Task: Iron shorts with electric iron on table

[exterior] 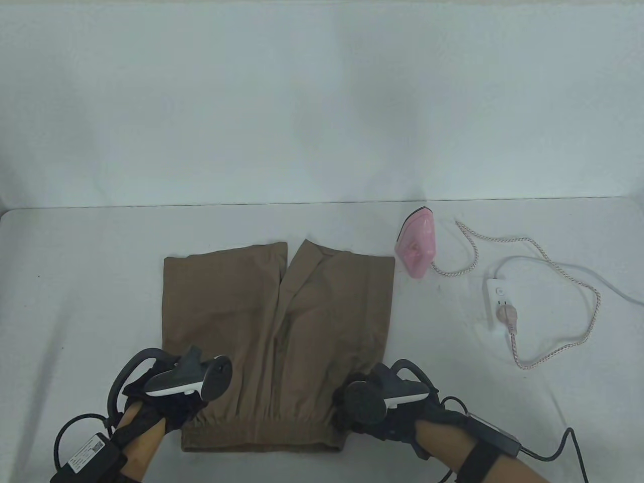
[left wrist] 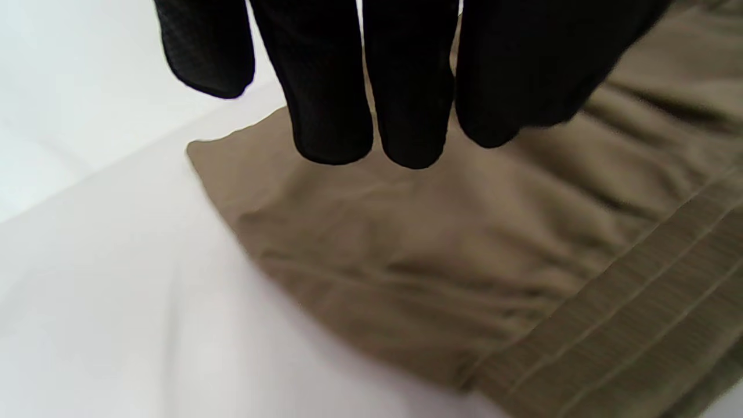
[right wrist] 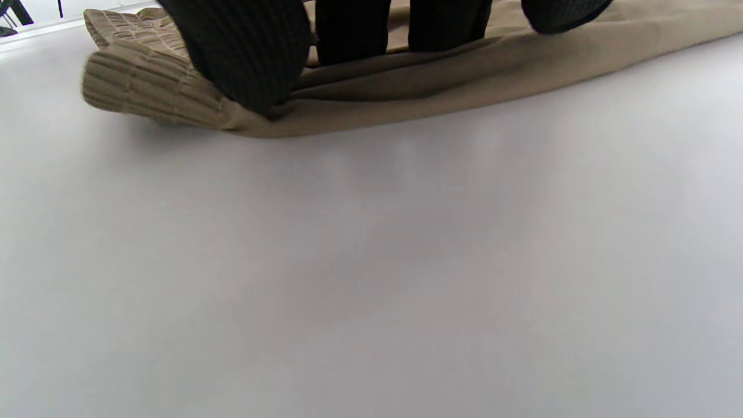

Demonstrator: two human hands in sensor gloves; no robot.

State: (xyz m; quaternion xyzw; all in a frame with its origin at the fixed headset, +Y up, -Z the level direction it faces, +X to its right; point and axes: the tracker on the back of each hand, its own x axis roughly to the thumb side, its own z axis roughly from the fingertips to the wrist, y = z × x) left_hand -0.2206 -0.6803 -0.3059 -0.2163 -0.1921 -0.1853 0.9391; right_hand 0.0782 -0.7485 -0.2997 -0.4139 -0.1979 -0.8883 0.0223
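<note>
Brown shorts (exterior: pixel 276 332) lie flat on the white table (exterior: pixel 80 302), waistband towards me and legs pointing away. My left hand (exterior: pixel 163 402) is over the left end of the waistband. In the left wrist view its fingers (left wrist: pixel 334 116) hang straight and apart just above the shorts (left wrist: pixel 441 244), holding nothing. My right hand (exterior: pixel 362 402) is at the right end of the waistband. In the right wrist view its thumb (right wrist: pixel 249 64) and fingers are down on a bunched fold of the shorts (right wrist: pixel 406 87) beside the ribbed waistband (right wrist: pixel 139 87). The pink iron (exterior: pixel 416 246) lies right of the shorts, beyond both hands.
The iron's braided cord (exterior: pixel 568 292) loops to a plug in a white power strip (exterior: pixel 498 302) at the right of the table. A grey cable (exterior: pixel 593 282) runs off the right edge. A pale wall stands behind the table's far edge.
</note>
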